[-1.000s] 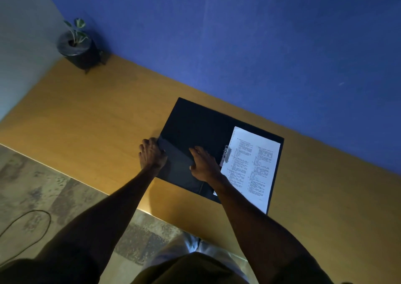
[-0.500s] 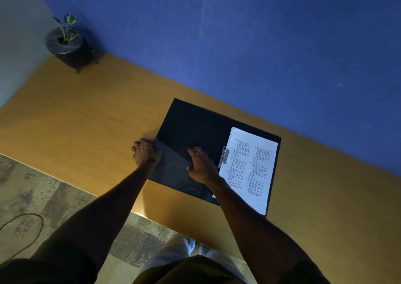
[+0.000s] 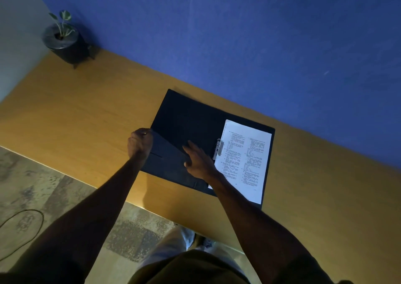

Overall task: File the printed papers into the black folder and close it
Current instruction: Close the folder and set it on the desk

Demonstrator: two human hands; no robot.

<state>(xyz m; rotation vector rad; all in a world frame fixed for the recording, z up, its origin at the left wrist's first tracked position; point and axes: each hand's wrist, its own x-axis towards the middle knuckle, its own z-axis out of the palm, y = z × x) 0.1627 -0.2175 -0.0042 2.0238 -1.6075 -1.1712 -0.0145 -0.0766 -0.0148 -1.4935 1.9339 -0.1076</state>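
**Folder lying open on the desk, both hands on its left cover**

Lying open on a smooth orange-brown wooden desk, the flat black folder sits close to a matte blue wall. White printed papers, dense with small text in two columns, rest on its right half, held at their left edge by a small metal clip. The left hand is clenched on the outer edge of the left cover, where a triangular inner pocket shows. The right hand lies flat, fingers loose, on that cover just beside the clip, its forearm crossing the papers' near corner. A round dark pot with a small plant stands well apart in the desk's far corner. A thin cable loops over the mottled floor.
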